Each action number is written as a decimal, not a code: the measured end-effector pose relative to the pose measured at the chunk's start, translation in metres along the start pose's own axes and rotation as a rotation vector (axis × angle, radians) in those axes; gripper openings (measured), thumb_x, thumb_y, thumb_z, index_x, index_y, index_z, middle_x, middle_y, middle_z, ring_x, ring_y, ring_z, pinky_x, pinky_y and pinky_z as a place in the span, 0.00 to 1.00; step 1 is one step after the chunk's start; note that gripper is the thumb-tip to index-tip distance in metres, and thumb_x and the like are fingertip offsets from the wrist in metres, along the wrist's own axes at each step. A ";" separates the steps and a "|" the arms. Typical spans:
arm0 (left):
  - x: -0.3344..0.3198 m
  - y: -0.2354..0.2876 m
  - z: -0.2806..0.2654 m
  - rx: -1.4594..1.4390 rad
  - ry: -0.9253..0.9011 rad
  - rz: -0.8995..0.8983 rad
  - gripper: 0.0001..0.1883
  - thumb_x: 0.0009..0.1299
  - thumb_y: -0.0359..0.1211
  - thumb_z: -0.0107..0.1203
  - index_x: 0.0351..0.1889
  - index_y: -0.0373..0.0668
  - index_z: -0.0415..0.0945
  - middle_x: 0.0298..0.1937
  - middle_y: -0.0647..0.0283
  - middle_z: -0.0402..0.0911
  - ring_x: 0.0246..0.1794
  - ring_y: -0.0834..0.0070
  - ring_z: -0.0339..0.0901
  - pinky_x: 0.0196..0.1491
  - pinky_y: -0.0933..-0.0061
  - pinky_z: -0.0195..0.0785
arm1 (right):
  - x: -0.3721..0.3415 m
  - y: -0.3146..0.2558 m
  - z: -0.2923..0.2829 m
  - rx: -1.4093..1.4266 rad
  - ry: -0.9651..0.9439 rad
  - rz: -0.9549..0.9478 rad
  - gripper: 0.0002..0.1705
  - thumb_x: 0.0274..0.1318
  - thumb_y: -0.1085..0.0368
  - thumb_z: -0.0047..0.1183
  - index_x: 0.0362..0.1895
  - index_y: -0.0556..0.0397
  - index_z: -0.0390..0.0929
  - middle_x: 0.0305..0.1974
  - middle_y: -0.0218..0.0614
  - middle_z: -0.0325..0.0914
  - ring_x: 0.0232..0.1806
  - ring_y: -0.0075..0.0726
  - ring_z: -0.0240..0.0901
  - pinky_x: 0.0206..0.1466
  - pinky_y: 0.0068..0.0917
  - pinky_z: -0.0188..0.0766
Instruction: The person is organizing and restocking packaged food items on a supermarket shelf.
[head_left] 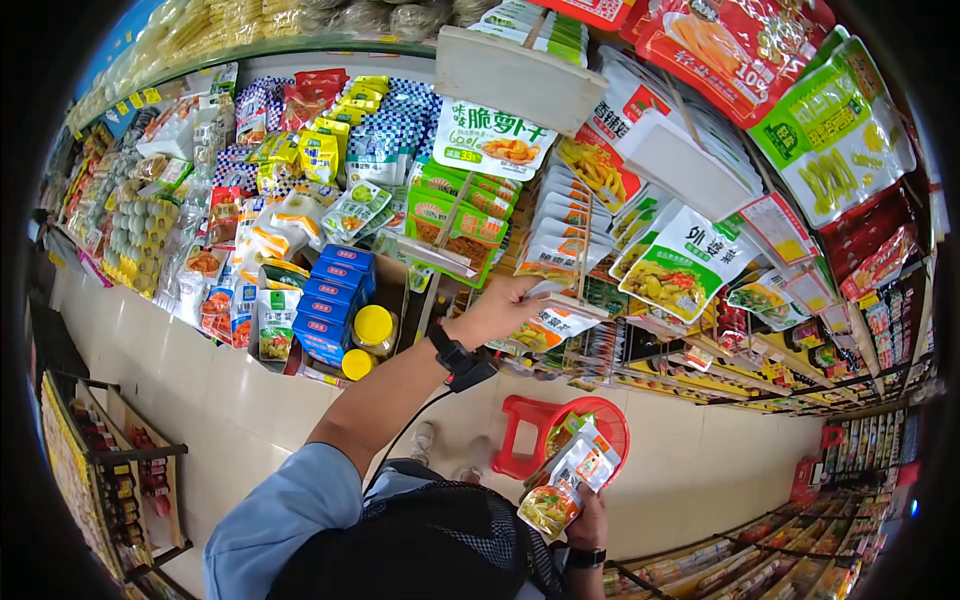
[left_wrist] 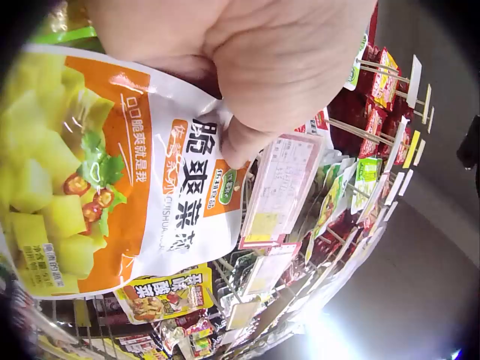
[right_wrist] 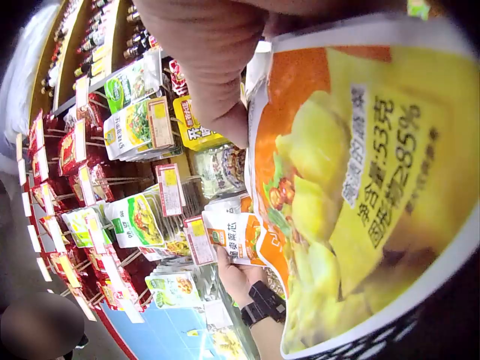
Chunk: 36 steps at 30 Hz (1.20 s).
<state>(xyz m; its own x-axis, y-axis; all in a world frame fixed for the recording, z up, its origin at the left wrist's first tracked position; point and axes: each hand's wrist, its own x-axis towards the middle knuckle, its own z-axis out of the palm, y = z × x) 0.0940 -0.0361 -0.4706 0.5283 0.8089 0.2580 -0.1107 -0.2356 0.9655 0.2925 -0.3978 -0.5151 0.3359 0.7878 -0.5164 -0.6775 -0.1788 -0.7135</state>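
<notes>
In the head view my left hand (head_left: 500, 308) reaches up to the rack and pinches the top edge of a white-and-orange pickled vegetable packet (head_left: 552, 328). The left wrist view shows that packet (left_wrist: 82, 172) face on, with yellow cubes and red chilli pictured, my thumb on its white top. Low beside my body, my right hand (head_left: 588, 522) grips a pickled vegetable packet (head_left: 549, 508) with similar white, orange and yellow print. The right wrist view has this packet (right_wrist: 337, 195) close up, thumb and fingers at its edge.
A red plastic container (head_left: 518, 432) stands on the floor under the right-hand packet. Hooks with white price tags (right_wrist: 171, 190) stick out from the rack. Left of the reaching arm are stacked blue boxes (head_left: 333, 300) and yellow-lidded jars (head_left: 374, 328). Another shelf (head_left: 115, 470) stands at lower left.
</notes>
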 end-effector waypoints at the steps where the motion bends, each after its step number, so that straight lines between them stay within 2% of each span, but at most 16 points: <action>1: -0.002 0.002 0.000 0.012 -0.012 -0.003 0.11 0.72 0.28 0.51 0.50 0.35 0.78 0.38 0.63 0.83 0.36 0.85 0.76 0.39 0.78 0.71 | 0.002 0.000 0.000 -0.001 0.002 0.001 0.27 0.60 0.68 0.52 0.63 0.57 0.63 0.55 0.44 0.75 0.53 0.47 0.75 0.58 0.45 0.74; 3: -0.004 0.012 0.000 0.034 -0.039 -0.007 0.11 0.72 0.28 0.52 0.50 0.35 0.78 0.38 0.63 0.83 0.36 0.85 0.76 0.40 0.78 0.71 | 0.005 -0.001 0.003 -0.003 0.003 -0.006 0.27 0.60 0.67 0.52 0.63 0.58 0.64 0.55 0.45 0.75 0.53 0.47 0.75 0.58 0.45 0.74; 4: -0.004 0.014 0.000 0.051 -0.049 -0.080 0.11 0.71 0.27 0.51 0.49 0.35 0.78 0.40 0.64 0.84 0.37 0.85 0.77 0.41 0.78 0.72 | 0.005 -0.003 0.007 -0.005 0.000 -0.012 0.27 0.60 0.67 0.52 0.63 0.58 0.64 0.55 0.45 0.75 0.53 0.47 0.75 0.58 0.45 0.74; 7: -0.004 0.007 0.005 -0.086 0.021 -0.030 0.12 0.70 0.25 0.49 0.49 0.34 0.78 0.40 0.65 0.84 0.39 0.85 0.77 0.43 0.78 0.72 | 0.008 -0.004 0.009 0.000 -0.019 -0.011 0.27 0.60 0.67 0.52 0.63 0.59 0.63 0.55 0.45 0.75 0.53 0.48 0.75 0.58 0.45 0.74; 10: 0.001 0.008 0.007 -0.097 0.055 0.007 0.14 0.70 0.23 0.48 0.51 0.34 0.78 0.41 0.64 0.84 0.40 0.85 0.77 0.44 0.78 0.72 | 0.009 -0.005 0.012 0.001 0.007 -0.014 0.27 0.61 0.67 0.51 0.63 0.59 0.63 0.55 0.45 0.75 0.53 0.48 0.75 0.58 0.45 0.73; 13: 0.005 -0.012 0.011 -0.054 0.046 -0.015 0.14 0.70 0.22 0.47 0.52 0.35 0.77 0.42 0.63 0.84 0.41 0.85 0.77 0.45 0.78 0.72 | 0.011 -0.005 0.011 -0.010 0.025 -0.025 0.26 0.61 0.67 0.51 0.63 0.59 0.63 0.55 0.44 0.74 0.54 0.48 0.75 0.58 0.45 0.73; 16: -0.001 -0.010 0.017 -0.041 0.141 0.047 0.10 0.67 0.26 0.54 0.45 0.33 0.78 0.29 0.57 0.81 0.29 0.86 0.71 0.32 0.75 0.68 | 0.010 -0.009 0.016 -0.016 0.030 -0.028 0.26 0.61 0.67 0.50 0.63 0.58 0.63 0.56 0.44 0.74 0.54 0.47 0.75 0.59 0.45 0.73; 19: -0.004 -0.010 0.017 -0.095 0.090 -0.024 0.14 0.70 0.22 0.48 0.52 0.35 0.78 0.43 0.63 0.84 0.42 0.84 0.77 0.45 0.78 0.72 | 0.011 -0.011 0.018 -0.009 0.032 -0.004 0.26 0.61 0.67 0.50 0.63 0.58 0.63 0.56 0.44 0.74 0.54 0.47 0.75 0.59 0.45 0.73; 25: -0.004 -0.012 0.018 0.010 0.114 -0.044 0.14 0.70 0.23 0.50 0.53 0.34 0.77 0.42 0.63 0.84 0.42 0.84 0.77 0.46 0.78 0.72 | 0.017 -0.009 0.013 0.042 0.006 0.026 0.26 0.61 0.71 0.50 0.63 0.58 0.63 0.56 0.44 0.74 0.55 0.46 0.75 0.59 0.43 0.73; 28: -0.007 -0.006 0.019 -0.089 0.170 -0.029 0.14 0.69 0.21 0.49 0.52 0.33 0.77 0.41 0.62 0.84 0.42 0.84 0.77 0.46 0.78 0.72 | 0.016 -0.012 0.019 0.039 0.020 0.024 0.25 0.61 0.71 0.50 0.62 0.58 0.63 0.56 0.44 0.74 0.54 0.46 0.75 0.59 0.43 0.73; 31: -0.007 -0.001 0.023 -0.173 0.266 0.098 0.10 0.71 0.31 0.57 0.44 0.33 0.79 0.29 0.59 0.84 0.28 0.88 0.70 0.30 0.76 0.68 | 0.015 -0.011 0.021 0.022 0.015 0.030 0.25 0.61 0.70 0.50 0.63 0.58 0.63 0.56 0.44 0.74 0.54 0.47 0.75 0.59 0.44 0.73; 36: 0.005 0.013 0.023 -0.033 0.319 0.075 0.12 0.71 0.34 0.57 0.43 0.32 0.79 0.28 0.52 0.82 0.25 0.84 0.72 0.30 0.75 0.67 | 0.018 -0.005 0.014 -0.016 0.005 0.015 0.26 0.62 0.67 0.48 0.64 0.58 0.62 0.55 0.46 0.74 0.54 0.48 0.75 0.58 0.46 0.73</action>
<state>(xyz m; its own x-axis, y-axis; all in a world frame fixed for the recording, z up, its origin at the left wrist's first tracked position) 0.1145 -0.0470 -0.4574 0.2275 0.9192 0.3214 -0.1693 -0.2877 0.9426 0.2931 -0.3748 -0.5142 0.3290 0.7820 -0.5294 -0.6720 -0.1999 -0.7131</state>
